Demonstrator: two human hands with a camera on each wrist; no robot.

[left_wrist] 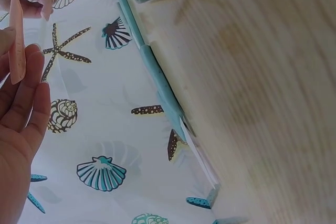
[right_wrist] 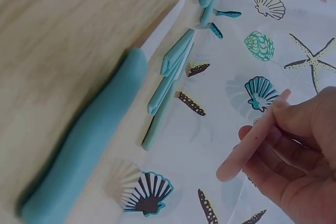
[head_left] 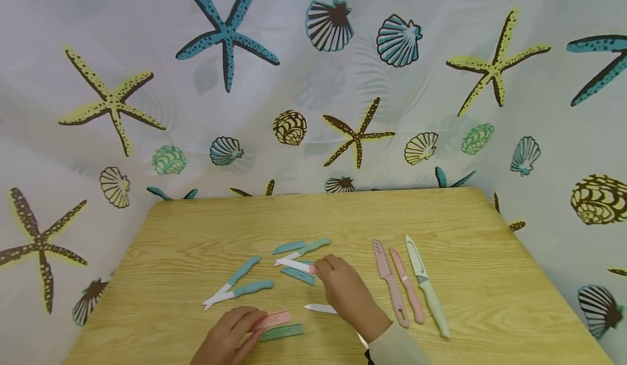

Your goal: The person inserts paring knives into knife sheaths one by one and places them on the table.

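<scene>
One white-bladed, pink-handled knife [head_left: 295, 265], handle mostly covered in the head view, is gripped by the right hand [head_left: 345, 284] above the wood-grain counter [head_left: 490, 278]. The left hand [head_left: 226, 333] pinches a flat pink sheath [head_left: 275, 319], interior unseen, near a green sheath [head_left: 284, 332]. Another white blade [head_left: 319, 308] disappears behind the right wrist.

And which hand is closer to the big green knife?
Right: the right hand is left of the big green knife, beyond two pink knives; the left hand is farther left.

Right sleeve [head_left: 399, 346]: pale beige, ending at wrist
Black bit [head_left: 369, 356]: at sleeve edge
Left hand [head_left: 227, 335]: bare
Right hand [head_left: 345, 286]: bare
</scene>
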